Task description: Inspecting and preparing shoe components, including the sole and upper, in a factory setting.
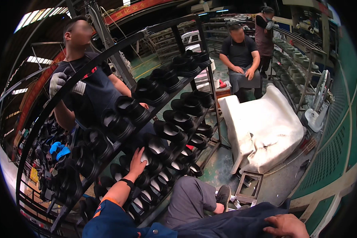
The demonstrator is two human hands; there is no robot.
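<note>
My left hand [137,163] reaches into the middle of a black shoe rack [137,37], its fingers stretched out beside a black shoe [158,147] with a pale insole. The fingertips are at the shoes there; whether they press on one I cannot tell. Rows of similar black shoes fill the rack's sloping shelves, such as a shoe [150,90] on the upper shelf. My right hand [287,225] lies at the lower right over dark blue cloth on my lap, fingers loosely bent and apart, holding nothing.
Behind the rack stands a person [93,85] with a gloved hand raised near its frame. Another person [242,55] sits beyond a white-covered block [261,123]; a third person [264,37] stands farther back. A metal frame [250,187] lies on the floor, and a white fan [317,115] stands right.
</note>
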